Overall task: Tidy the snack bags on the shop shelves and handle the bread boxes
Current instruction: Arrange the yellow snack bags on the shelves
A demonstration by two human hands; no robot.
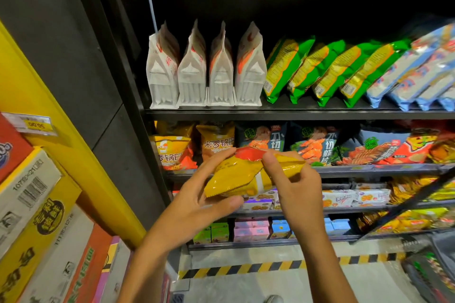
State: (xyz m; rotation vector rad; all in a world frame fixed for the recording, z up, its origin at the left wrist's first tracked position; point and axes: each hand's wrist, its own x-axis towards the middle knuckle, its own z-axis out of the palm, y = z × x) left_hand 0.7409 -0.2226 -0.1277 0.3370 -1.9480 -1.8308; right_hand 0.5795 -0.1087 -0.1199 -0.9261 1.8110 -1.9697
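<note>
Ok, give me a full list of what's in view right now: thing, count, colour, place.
held snack bag: one, yellow with a red end, in both hands in front of the second shelf
white pouches: four, white with orange print, upright, top shelf left
green bags: four, green and yellow, leaning, top shelf middle
blue bags: several, pale blue, leaning, top shelf right
yellow snack bags: at least two, yellow-orange, second shelf left
dark bags: several, dark with orange print, second shelf middle
small boxes: several, green, pink, blue, lowest shelf
cartons: several, white, yellow, red, stacked at left
hazard tape: one strip, yellow-black, floor
left hand: grips the bag's lower end
right hand: pinches its upper end
</note>
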